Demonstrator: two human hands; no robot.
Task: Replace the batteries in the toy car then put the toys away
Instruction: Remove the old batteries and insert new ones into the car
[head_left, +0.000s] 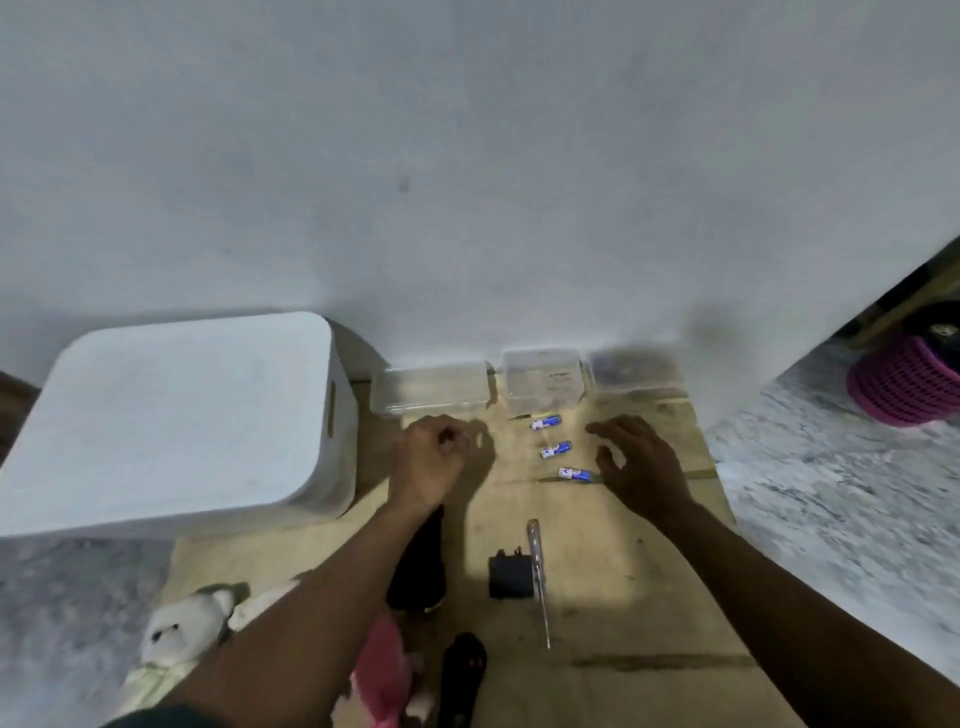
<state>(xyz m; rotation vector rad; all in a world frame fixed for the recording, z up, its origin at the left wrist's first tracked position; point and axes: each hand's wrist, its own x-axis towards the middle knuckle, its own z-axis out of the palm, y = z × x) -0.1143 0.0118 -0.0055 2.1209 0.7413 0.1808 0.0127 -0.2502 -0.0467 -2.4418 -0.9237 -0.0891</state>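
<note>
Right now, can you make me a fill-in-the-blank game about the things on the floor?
1. ___ blue batteries lie between the left hand and the right hand.
2. The teddy bear is coloured ___.
3. The clear plastic boxes stand against the ___.
Missing words: three; white; wall.

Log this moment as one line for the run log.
left hand: curled, nothing visible in it | right hand: open, beside three batteries | screwdriver: lying untouched

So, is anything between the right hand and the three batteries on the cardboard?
Nothing visible. The right hand is open just right of the batteries, its thumb close to the nearest one, with only bare cardboard between.
</note>
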